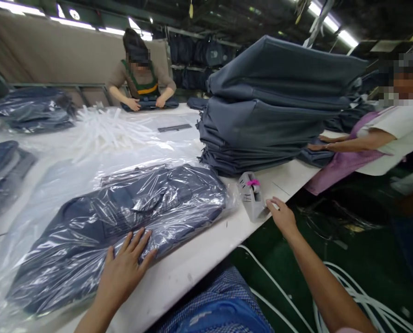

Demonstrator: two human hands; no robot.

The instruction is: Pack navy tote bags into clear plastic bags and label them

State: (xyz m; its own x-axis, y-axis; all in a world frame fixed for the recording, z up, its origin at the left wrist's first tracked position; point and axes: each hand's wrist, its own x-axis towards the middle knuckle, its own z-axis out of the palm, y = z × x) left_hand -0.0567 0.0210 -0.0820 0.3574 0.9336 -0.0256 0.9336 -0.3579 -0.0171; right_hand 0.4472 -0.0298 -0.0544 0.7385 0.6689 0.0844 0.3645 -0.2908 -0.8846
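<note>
My left hand (125,268) lies flat, fingers spread, on the near edge of a dark blue garment sealed in a clear plastic bag (123,217) on the white table (199,263). My right hand (280,216) reaches to a grey tape dispenser (249,194) with a pink roll at the table's edge. Its fingertips touch the dispenser's base, fingers loosely curled.
A tall stack of folded grey-blue garments (268,106) stands behind the dispenser. A person in pink at the right rests hands (322,143) on fabric. Another person (140,78) works at the far side. Loose plastic bags (105,127) and bagged garments (33,108) lie left.
</note>
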